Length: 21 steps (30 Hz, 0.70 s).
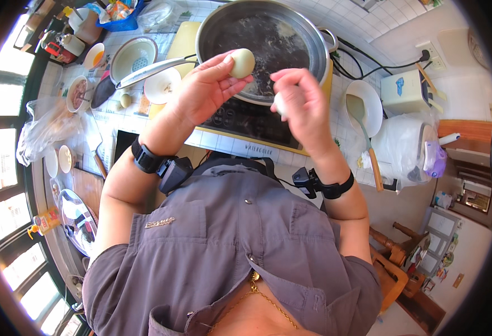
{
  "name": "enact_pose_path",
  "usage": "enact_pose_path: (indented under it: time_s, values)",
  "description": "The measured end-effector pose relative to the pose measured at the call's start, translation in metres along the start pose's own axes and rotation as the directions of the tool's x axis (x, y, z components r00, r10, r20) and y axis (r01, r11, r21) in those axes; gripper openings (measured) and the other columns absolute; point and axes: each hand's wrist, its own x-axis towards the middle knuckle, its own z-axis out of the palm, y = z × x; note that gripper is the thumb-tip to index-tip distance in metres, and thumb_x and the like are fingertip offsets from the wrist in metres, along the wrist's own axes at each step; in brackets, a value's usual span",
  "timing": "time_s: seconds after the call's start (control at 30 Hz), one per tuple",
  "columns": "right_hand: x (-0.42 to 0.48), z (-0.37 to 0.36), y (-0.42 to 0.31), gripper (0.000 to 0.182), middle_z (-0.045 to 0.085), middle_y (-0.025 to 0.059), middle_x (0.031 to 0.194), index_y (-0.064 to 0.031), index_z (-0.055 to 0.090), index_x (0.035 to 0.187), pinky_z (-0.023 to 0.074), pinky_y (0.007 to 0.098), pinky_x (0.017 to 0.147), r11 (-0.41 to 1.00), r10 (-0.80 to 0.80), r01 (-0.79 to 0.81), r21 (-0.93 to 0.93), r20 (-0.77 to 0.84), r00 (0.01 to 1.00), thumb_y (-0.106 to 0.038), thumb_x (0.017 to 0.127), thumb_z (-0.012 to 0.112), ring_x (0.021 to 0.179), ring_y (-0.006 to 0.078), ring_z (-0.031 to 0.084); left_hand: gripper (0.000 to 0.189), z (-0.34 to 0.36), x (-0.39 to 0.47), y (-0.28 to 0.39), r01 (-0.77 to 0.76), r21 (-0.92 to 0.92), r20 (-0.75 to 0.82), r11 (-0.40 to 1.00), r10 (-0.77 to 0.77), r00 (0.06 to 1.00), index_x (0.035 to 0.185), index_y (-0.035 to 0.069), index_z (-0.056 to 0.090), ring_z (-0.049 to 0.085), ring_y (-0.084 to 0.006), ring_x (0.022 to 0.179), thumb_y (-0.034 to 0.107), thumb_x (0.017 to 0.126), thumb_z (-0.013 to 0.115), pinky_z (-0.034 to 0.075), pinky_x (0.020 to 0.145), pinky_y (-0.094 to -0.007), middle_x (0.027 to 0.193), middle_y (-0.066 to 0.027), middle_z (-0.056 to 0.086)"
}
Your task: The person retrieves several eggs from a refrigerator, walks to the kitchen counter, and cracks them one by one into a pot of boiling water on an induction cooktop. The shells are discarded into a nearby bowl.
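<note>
A pale greenish egg (242,63) is held between the thumb and fingers of my left hand (206,86), over the near left part of a large steel pot (324,59). Dark liquid with pale scum fills the pot, which stands on a black induction cooktop (254,122). My right hand (302,98), blurred, is at the pot's near right rim, its fingers curled around a small white object (280,105) that I cannot identify. A ladle or strainer with a long steel handle (155,72) reaches to the pot's left rim. Another egg (125,100) lies on the counter at the left.
Left of the pot are a white bowl (151,86), a colander (130,46), a bowl of meat (78,94), a bowl with yolk (94,56) and a cleaver (91,130). At the right, a spatula (364,126) rests in a white bowl (376,101), near power cords (357,77).
</note>
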Motion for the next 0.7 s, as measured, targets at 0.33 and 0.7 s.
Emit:
enact_pose_path:
  time_s: [0.33,0.7]
  values:
    - [0.01,-0.001,0.01,0.037,0.057,0.0101,0.11,-0.0001,0.053,0.117,0.0474,0.0262,0.084,0.969,-0.246,0.238,-0.072,-0.132,0.96,-0.01,0.084,0.067,0.096,0.0164,0.058,0.037,0.004,0.004,-0.021,0.039,-0.066,-0.003,0.997,-0.039,0.999,0.124,0.002,0.051,0.063,-0.0276,0.1,0.01,0.089,0.061,0.052,0.087,-0.0316,0.112,-0.0138,0.061]
    - [0.09,-0.017,0.009,0.037,0.064,0.0116,0.1,0.0,0.06,0.113,0.051,0.0273,0.077,0.84,-0.482,0.396,-0.37,-0.174,0.859,-0.017,0.082,0.07,0.089,0.0179,0.063,0.04,-0.006,0.069,0.008,-0.091,0.029,-0.087,0.995,0.093,0.992,0.128,0.001,0.045,0.062,-0.0298,0.102,0.012,0.091,0.057,0.053,0.088,-0.0321,0.114,-0.0161,0.059]
